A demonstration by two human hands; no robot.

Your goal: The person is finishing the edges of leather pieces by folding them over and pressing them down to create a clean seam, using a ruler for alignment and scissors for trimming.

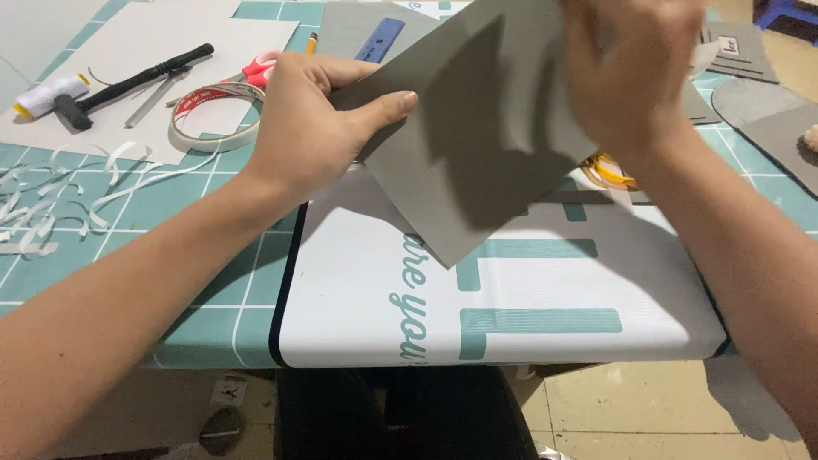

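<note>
head view: both hands' grip (319, 119) (635, 72) around grey sheet (477, 145)

1. The tabletop (213, 281) wore a teal cover with a white grid.
2. A white printed sheet (511, 315) lay over its near edge.
3. At far left a white board (128, 51) carried a black hammer (128, 81), a tape roll (217, 115) and red scissors (260, 68).
4. White paper strips (51, 196) were scattered at the left.
5. A blue ruler (379, 38) and a pencil (311, 41) lay at the far side.
6. Grey cut pieces (758, 111) lay at right.
</note>
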